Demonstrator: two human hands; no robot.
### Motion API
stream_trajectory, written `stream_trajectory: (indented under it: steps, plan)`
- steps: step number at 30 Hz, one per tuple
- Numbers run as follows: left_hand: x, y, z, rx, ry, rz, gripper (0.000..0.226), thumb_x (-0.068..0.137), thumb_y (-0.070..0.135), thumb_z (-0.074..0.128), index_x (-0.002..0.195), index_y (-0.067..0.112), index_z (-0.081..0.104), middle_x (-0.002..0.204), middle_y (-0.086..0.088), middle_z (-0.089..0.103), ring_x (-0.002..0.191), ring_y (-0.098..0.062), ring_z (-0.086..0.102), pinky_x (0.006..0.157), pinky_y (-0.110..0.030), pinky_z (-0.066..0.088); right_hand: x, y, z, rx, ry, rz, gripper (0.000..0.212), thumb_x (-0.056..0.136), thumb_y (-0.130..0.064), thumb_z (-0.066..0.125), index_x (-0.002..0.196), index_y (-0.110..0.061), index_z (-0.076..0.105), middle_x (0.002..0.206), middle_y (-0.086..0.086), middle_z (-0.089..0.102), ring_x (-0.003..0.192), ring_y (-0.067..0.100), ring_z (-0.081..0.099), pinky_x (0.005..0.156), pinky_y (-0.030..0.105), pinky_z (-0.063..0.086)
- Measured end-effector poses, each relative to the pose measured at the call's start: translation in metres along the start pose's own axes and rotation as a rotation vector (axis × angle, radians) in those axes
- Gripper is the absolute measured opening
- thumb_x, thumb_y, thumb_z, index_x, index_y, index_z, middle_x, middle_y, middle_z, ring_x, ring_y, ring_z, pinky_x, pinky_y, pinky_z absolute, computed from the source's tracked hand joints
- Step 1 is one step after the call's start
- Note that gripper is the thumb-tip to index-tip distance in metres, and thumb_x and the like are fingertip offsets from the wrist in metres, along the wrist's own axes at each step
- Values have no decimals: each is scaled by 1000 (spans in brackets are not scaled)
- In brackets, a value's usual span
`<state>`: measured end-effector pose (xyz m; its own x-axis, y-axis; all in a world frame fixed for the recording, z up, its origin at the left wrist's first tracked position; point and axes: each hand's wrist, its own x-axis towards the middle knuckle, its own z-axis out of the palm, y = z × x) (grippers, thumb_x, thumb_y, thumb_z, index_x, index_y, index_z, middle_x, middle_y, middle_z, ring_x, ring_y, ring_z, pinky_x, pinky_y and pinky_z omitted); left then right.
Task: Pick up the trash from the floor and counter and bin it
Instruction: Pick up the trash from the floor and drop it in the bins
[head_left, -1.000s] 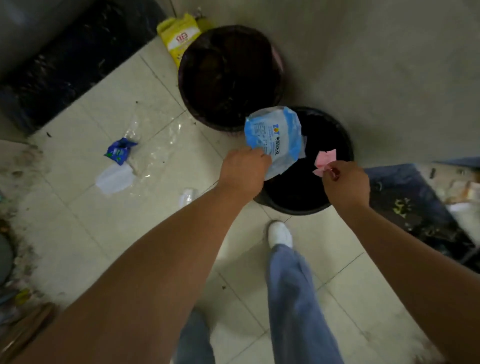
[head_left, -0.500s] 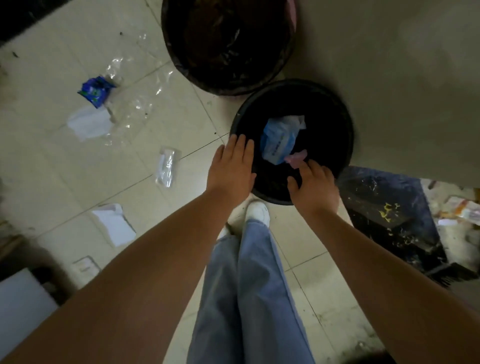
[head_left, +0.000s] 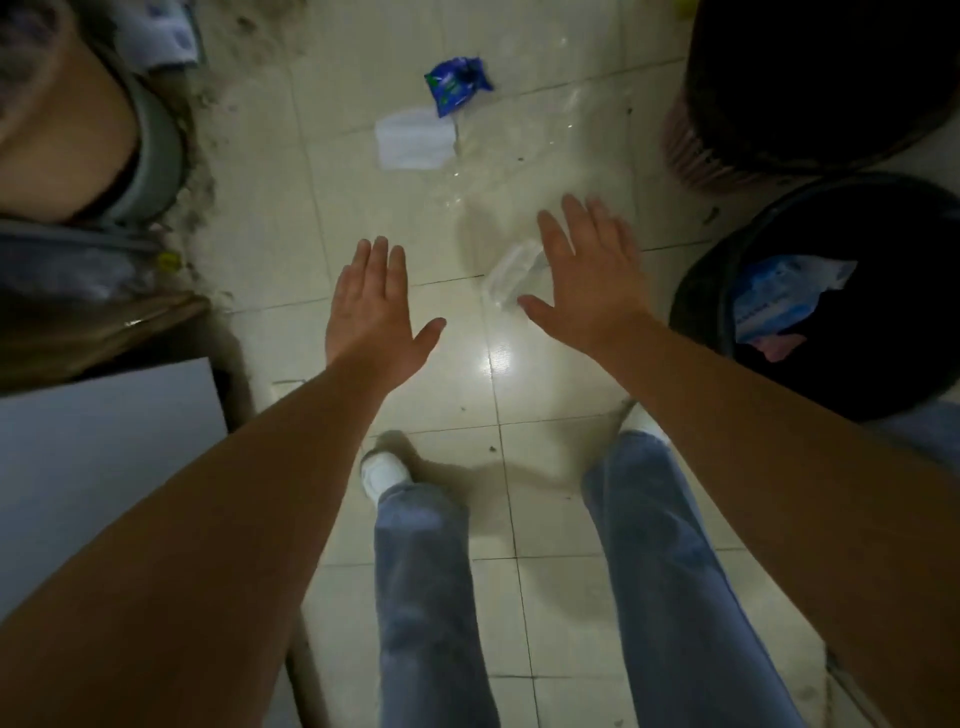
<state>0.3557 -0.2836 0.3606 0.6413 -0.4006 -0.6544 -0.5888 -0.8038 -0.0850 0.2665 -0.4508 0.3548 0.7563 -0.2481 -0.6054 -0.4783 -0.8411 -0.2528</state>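
Note:
My left hand (head_left: 371, 312) and my right hand (head_left: 587, 280) are both open and hold nothing, spread flat above the tiled floor. A small clear plastic wrapper (head_left: 506, 275) lies on the floor just under my right hand's thumb side. Farther off lie a white paper (head_left: 413, 137), a blue snack wrapper (head_left: 457, 83) and a large clear plastic sheet (head_left: 545, 150). At the right stands the black bin (head_left: 696, 306), with a light blue packet (head_left: 779, 296) and a pink scrap (head_left: 782, 345) inside it.
A larger dark bin (head_left: 691, 150) stands behind the black one at the top right. Grey cloth and clutter (head_left: 78, 270) and a pale flat board (head_left: 98, 467) fill the left side. My legs in blue jeans and white shoes stand below my hands.
Both hands let go of the blue packet and the pink scrap into the black bin, then swung left, away from the bin, out over the littered floor. The view turned left too.

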Motion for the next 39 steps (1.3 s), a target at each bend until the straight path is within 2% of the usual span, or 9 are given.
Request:
stream_trajectory:
  steps: [4,9,15,25,29,31,34,36,39]
  plan:
    - [-16,-100,46,-75,-37,-36,79,96,46,40,151,3,4,161,-13,4,150,-26,0,123,-36,2,14,-88,40,-68,-43,-29,78,93,-47,44,151,-15,2,161,10,-2,149,28,-5,122,42,0]
    - [-37,-216,117,-65,-150,-34,81,96,51,36,151,3,0,161,-14,1,150,-27,-2,123,-37,1,17,-195,117,-45,-153,57,77,93,-47,44,151,-14,6,161,10,0,149,26,-3,122,41,1]
    - [-33,-309,181,-148,-175,-97,85,93,52,43,151,5,3,161,-12,3,150,-28,3,123,-37,5,43,-278,190,-35,-241,67,75,93,-45,46,151,-15,9,161,8,3,150,25,-2,123,40,3]
    - [73,-337,341,-393,-167,-325,91,87,54,53,150,4,10,160,-14,14,149,-28,11,121,-39,16,185,-279,319,-154,-193,82,78,90,-47,52,149,-13,15,160,13,13,148,29,10,122,43,13]
    - [109,-331,405,-479,-194,-470,95,84,57,56,150,4,12,157,-18,19,144,-33,21,114,-44,30,228,-268,364,-38,-49,195,84,87,-42,60,150,-12,13,159,18,8,145,35,18,117,47,25]
    - [120,-329,426,-526,-192,-541,94,82,53,62,148,5,16,151,-21,28,137,-36,32,107,-45,38,243,-265,378,14,15,273,85,86,-39,61,150,-12,12,157,19,14,141,36,25,114,47,28]
    - [130,-325,443,-544,-133,-592,80,85,38,65,144,4,24,140,-25,41,123,-38,46,98,-45,44,259,-263,389,27,38,354,69,91,-32,56,147,-11,21,146,16,39,133,32,40,110,43,31]
    - [132,-323,447,-583,-92,-615,66,89,25,61,142,3,29,134,-26,48,118,-39,52,96,-45,46,262,-265,391,36,37,362,46,94,-22,49,137,-9,39,135,14,54,125,30,50,107,37,31]
    - [129,-321,441,-643,-49,-615,47,93,15,56,135,0,38,129,-25,55,115,-39,57,95,-44,48,258,-269,387,48,36,345,31,95,-12,41,122,-8,56,124,12,63,115,29,55,105,34,30]
